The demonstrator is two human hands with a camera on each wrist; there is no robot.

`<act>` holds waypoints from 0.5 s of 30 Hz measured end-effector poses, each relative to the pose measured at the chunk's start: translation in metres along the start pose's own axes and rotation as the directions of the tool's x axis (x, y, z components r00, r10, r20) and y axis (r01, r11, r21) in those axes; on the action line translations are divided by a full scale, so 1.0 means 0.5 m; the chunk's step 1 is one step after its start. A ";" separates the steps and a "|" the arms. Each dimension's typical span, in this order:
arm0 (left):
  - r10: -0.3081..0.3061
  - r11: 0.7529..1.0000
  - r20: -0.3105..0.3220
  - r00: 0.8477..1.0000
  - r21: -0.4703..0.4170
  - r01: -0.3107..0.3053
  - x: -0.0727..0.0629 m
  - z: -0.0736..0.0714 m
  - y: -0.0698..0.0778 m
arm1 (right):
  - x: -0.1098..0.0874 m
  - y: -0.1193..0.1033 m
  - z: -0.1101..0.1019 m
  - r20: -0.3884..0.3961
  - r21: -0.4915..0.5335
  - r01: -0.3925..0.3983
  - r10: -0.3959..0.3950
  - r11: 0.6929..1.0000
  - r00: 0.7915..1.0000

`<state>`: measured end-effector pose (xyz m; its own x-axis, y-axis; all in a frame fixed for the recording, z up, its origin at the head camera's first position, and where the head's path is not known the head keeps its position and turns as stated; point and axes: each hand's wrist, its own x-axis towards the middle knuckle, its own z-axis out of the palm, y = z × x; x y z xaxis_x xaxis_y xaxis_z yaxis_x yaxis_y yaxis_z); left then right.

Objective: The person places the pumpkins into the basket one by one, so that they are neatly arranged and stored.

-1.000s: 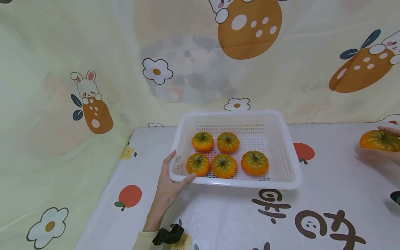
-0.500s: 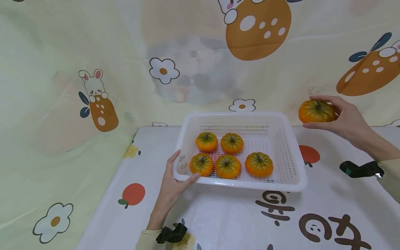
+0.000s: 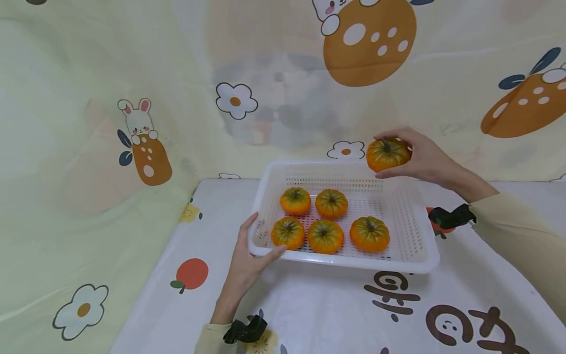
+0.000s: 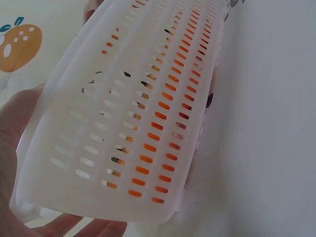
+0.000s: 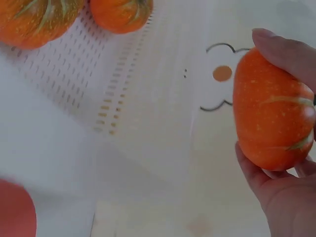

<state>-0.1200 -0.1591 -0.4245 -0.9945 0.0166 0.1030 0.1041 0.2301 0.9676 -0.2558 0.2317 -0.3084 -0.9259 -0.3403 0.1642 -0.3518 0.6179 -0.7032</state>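
A white plastic basket (image 3: 415, 268) with slotted walls holds several small orange-and-green pumpkins, such as the one at its front right (image 3: 370, 234). My left hand (image 3: 247, 268) grips the basket's left end, thumb over the front rim and fingers round the side. In the left wrist view the slotted wall (image 4: 74, 192) fills the middle, orange showing through its slots. My right hand (image 3: 424, 156) holds another pumpkin (image 3: 387, 154) above the basket's back right rim, thumb on one side and fingers on the other. The right wrist view shows that pumpkin (image 5: 271, 111) in the grasp from its orange side.
A white cloth (image 3: 318, 305) printed with fruit and dark lettering covers the table. Behind it and to the left hangs a pale curtain (image 3: 190, 123) with rabbits and flowers. Inside the basket, the bare floor (image 3: 400, 211) lies right of the pumpkins.
My right hand came in from the far right with the pumpkin, rose, and moved left over the basket's back right. My left hand keeps its grip on the basket; the view shifted slightly.
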 end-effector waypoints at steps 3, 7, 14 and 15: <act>-0.004 1.000 -0.003 1.000 -0.001 0.004 0.000 -0.001 0.000 | 0.012 -0.007 0.019 0.066 -0.024 -0.008 0.009 1.000 0.998; -0.005 1.000 -0.002 1.000 0.002 0.005 0.001 0.000 0.001 | 0.021 -0.005 0.041 0.133 -0.045 0.014 -0.008 0.999 0.991; -0.010 1.000 -0.007 1.000 0.010 0.010 0.001 0.001 0.001 | 0.032 0.000 0.075 0.231 -0.077 0.049 -0.030 0.996 0.973; -0.010 1.000 -0.008 1.000 0.010 0.010 0.001 0.001 0.000 | 0.034 -0.001 0.081 0.243 -0.083 0.049 -0.027 0.995 0.970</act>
<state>-0.1205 -0.1586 -0.4246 -0.9954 0.0065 0.0954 0.0941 0.2396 0.9663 -0.2658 0.1971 -0.3332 -0.8548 -0.5188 0.0103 -0.4065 0.6571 -0.6349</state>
